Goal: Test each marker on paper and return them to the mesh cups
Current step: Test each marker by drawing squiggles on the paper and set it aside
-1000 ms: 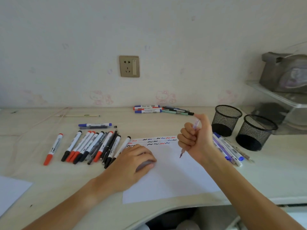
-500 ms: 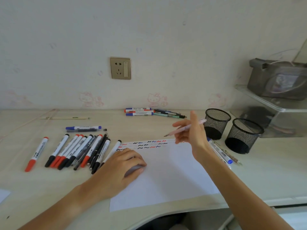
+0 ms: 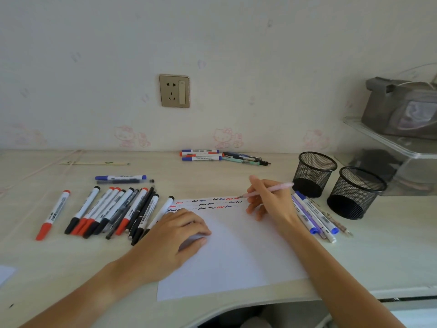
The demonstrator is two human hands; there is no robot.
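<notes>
Pale wood-grain desk [image 3: 390, 252] with a curved near edge. On it: a white sheet [image 3: 236, 263] at centre, squiggles along its far edge; a row of markers [image 3: 111, 211] to its left, one red-capped marker [image 3: 53, 215] apart further left; two pens [image 3: 123, 179] beyond the row; a pen cluster [image 3: 222, 157] by the wall; a few pens [image 3: 314, 216] right of the sheet; two mesh cups [image 3: 313, 174] far right; a paper corner [image 3: 6, 273] near left.

Soft even daylight, faint shadows, slightly soft focus, wide-angle bending at edges
</notes>
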